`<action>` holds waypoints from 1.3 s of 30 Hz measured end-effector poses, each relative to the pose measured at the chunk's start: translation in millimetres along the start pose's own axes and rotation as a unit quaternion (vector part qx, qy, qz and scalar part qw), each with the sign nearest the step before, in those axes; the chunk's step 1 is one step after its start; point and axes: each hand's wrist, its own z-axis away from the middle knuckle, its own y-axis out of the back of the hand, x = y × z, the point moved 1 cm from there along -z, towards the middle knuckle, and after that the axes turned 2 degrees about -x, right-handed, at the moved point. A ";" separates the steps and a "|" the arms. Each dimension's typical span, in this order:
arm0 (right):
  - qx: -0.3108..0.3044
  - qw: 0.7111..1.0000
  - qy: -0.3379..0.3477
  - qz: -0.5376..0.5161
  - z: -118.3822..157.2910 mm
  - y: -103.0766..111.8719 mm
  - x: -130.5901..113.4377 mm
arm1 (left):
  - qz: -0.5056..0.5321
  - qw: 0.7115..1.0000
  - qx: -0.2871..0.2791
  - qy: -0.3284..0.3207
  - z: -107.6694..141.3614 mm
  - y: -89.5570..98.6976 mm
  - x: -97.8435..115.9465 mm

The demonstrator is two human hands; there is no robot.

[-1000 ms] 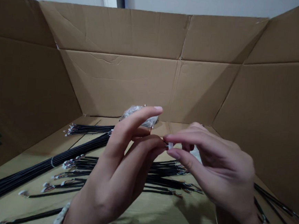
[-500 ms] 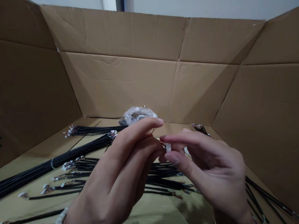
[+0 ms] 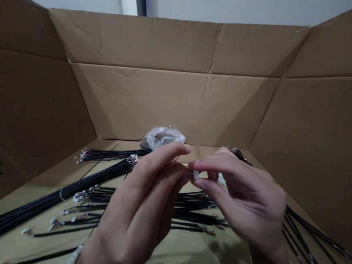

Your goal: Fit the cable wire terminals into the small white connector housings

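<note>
My right hand [image 3: 244,198] pinches a small white plastic connector [image 3: 195,174] between thumb and forefinger. My left hand [image 3: 136,210] comes in from the other side, its fingertips closed on a thin wire [image 3: 189,169] at the connector's edge. The wire is too fine to follow, and the fingers partly hide it. Both hands are raised above a spread of black cable bundles [image 3: 188,206] with small white connectors at their ends.
Everything sits inside a large opened cardboard box [image 3: 135,104] with tall walls. A clear plastic bag [image 3: 163,139] of small parts lies against the far wall. More black cables [image 3: 314,236] lie at the right, and a long bundle [image 3: 51,199] runs to the left.
My hands have drawn slightly closer together and the connector has shifted a little left. The box edges sit lower in the view, and more of the plastic bag shows above my left hand.
</note>
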 end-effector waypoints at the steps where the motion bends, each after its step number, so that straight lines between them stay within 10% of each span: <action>1: 0.000 1.000 0.005 0.003 -0.1 -0.5 0.2 | 0.002 1.000 0.004 -0.008 0.8 -0.6 -0.1; 10: -0.006 1.000 0.018 0.007 1.5 -1.2 1.3 | -0.011 1.000 0.025 -0.001 3.2 -3.1 1.5; 16: -0.006 1.000 0.028 -0.005 2.4 -2.7 1.4 | 0.031 0.993 0.004 0.118 1.8 1.2 7.5; 22: -0.004 0.999 0.043 0.003 1.8 -2.8 1.1 | 0.040 0.998 -0.030 0.036 4.2 2.5 -3.3; 28: 0.001 0.998 0.065 0.011 2.5 -4.9 2.4 | 0.071 0.978 -0.008 0.197 9.4 2.4 5.2; 32: 0.003 0.998 0.059 0.011 1.3 -4.6 2.2 | 0.040 0.994 -0.053 0.089 12.4 7.2 -6.8; 39: -0.002 0.997 0.060 0.046 -5.1 0.4 -1.2 | -0.001 0.992 -0.046 0.120 4.0 8.1 -0.7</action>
